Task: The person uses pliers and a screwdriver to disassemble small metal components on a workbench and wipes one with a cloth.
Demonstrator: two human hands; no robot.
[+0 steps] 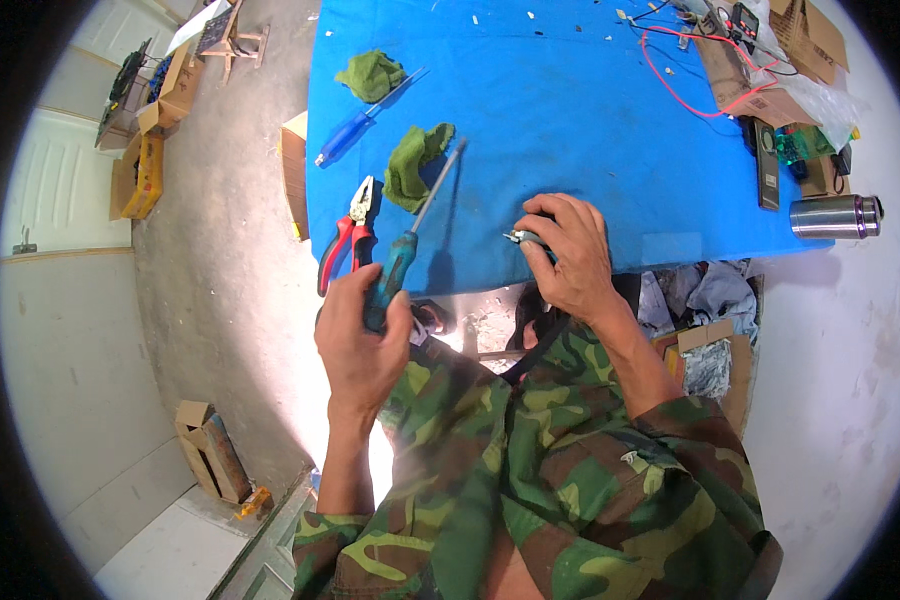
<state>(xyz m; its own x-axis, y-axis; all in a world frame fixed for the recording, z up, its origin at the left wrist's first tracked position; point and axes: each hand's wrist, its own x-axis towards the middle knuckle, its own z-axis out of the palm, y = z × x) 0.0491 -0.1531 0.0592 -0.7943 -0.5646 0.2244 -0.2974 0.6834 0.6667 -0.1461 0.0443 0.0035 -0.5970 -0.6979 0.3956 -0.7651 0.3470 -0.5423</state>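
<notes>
A camouflage jacket [610,440] is nearest, filling the space before the blue-covered table [570,110]. The left hand [360,335], at the table's near edge toward its left corner, has thumb and fingers closed around the handle of a teal screwdriver [398,262], its shaft angled up over the cloth. The right hand [573,245], over the middle of that edge, pinches a small part [516,237] with a metallic tip; the fingers hide most of it.

Crowding the table's left side are red-and-black pliers [336,245], just beyond the left hand, then two crumpled green cloths [406,170] and a blue-handled screwdriver [346,138]. The table's far right corner is cluttered with cardboard, clear plastic [832,100] and a looping red wire [660,82]. Along its right edge lie a dark handheld device [766,165] and a steel flask [835,217]. Beneath the right end sit grey cloth [720,292] and an open carton [738,380].

A cardboard box [808,38] at the table's far right carries dark printing, too small to read.
</notes>
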